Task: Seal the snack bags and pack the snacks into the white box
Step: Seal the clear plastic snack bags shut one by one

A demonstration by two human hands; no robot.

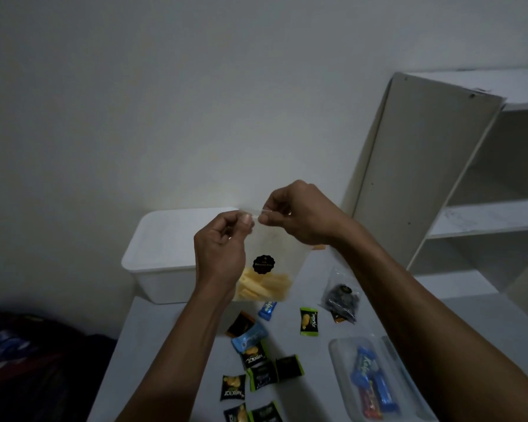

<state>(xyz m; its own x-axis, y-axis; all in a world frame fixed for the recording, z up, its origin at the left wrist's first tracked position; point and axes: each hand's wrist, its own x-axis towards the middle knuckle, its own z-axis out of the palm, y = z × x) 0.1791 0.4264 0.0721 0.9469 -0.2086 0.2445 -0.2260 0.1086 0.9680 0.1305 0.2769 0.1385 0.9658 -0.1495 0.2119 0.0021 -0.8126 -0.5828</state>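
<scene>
A clear snack bag (275,248) with yellow sticks at its bottom and a round black sticker hangs in the air above the table. My left hand (223,248) pinches its top edge at the left, and my right hand (296,214) pinches the same edge just to the right. Behind the bag stands the white box (162,254), lying at the table's far left corner. A second clear bag with dark snacks (342,296) lies on the table to the right. Several small wrapped snacks (256,357) are scattered near the table's front.
A clear plastic tray (345,388) with blue and red wrapped bars sits at the front right. A white shelf unit (457,178) stands at the right, its door ajar. Dark bedding (28,360) lies at the lower left beyond the table edge.
</scene>
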